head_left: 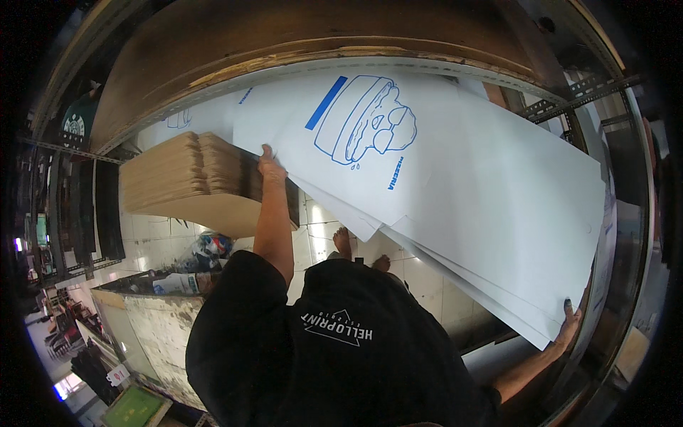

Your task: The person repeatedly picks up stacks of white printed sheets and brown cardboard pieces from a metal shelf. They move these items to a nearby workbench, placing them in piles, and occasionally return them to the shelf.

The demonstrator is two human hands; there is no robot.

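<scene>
Large white sheets lie stacked and slightly fanned before me, the top one printed with a blue line drawing. My left hand is closed at their left near edge, beside a stack of brown cardboard. Its thumb shows on top, while the other fingers are mostly hidden. At the right near corner, my right hand grips the sheets, its dark-tipped thumb against the edge and the fingers out of sight underneath. Between the two hands, the near edges of several sheets hang apart in layers.
A metal shelf frame surrounds the sheets, with a wooden board above. Behind my left side stands a worn, pale box-like unit with a plastic bag by it. My bare feet rest on the tiled floor.
</scene>
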